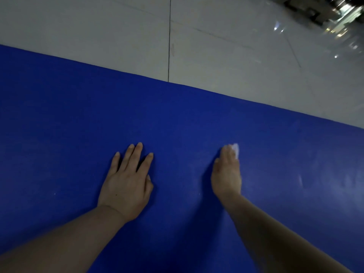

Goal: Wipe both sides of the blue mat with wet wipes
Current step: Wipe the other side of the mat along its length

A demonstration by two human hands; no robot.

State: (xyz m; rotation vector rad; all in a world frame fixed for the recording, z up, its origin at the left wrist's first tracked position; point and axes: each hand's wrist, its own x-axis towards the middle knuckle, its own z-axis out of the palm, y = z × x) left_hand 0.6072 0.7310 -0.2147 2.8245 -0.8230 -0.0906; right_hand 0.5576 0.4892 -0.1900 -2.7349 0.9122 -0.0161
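Both hands lie on the blue mat (pixel 177 119), which is spread flat on the pale tiled floor (pixel 216 56) and fills the lower part of the view. The left hand (pixel 128 182) rests with straight, spread fingers and holds nothing; it seems to steady the mat. The right hand (pixel 226 174) presses a white wet wipe (pixel 235 149) under its fingers, and only a corner of the wipe shows, so I cannot tell how the fingers hold it. To wipe well, I think the strokes should overlap and reach the far edge. The right hand is blurred, the mat's ends are cut off, and its underside is hidden.
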